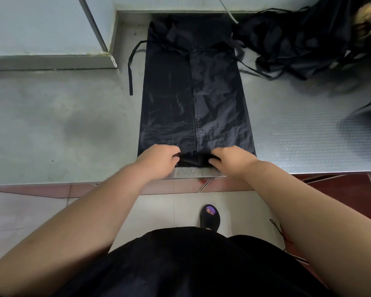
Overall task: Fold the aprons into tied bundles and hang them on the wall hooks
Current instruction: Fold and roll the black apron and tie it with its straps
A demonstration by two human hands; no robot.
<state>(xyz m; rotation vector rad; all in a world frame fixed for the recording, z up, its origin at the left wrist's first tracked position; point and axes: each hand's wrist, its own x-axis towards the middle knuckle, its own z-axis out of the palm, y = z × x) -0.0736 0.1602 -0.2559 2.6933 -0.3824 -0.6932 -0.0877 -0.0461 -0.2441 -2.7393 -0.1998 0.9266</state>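
A black apron (193,93) lies flat on the steel counter (62,129), folded lengthwise into a long narrow strip that runs away from me. One of its ties (130,67) trails off the left side and another (255,70) off the right. The near end is curled into a small roll (194,160) at the counter's front edge. My left hand (159,160) grips the roll's left part and my right hand (234,160) grips its right part, fingers curled over the fabric.
A heap of more black aprons (304,43) with loose straps lies at the back right of the counter. A raised steel ledge and wall (47,58) stand at the back left. Below the counter edge are floor tiles and my sandalled foot (210,217).
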